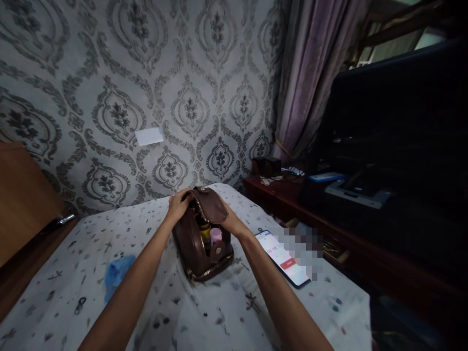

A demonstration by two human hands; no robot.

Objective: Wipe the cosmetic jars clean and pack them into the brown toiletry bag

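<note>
A brown leather zip bag (190, 243) sits on the patterned white cloth, its gold-toothed zip undone and its top flap raised. Through the opening I can see a yellow container (205, 233) and one with a pink lid (216, 235); the rest of the contents is dark. My left hand (178, 205) is closed on the bag's upper left edge, fingertips partly inside the rim. At the right side, my right hand (231, 222) grips the bag by the flap, with most of its fingers hidden behind the leather.
A phone (283, 258) with a lit screen lies right of my right forearm. Left of my left forearm is a crumpled blue cloth (119, 273). The white cloth (204, 312) reaches a patterned wall. Beyond its right edge stand a dark red desk (288, 195) and a large black screen (395, 122).
</note>
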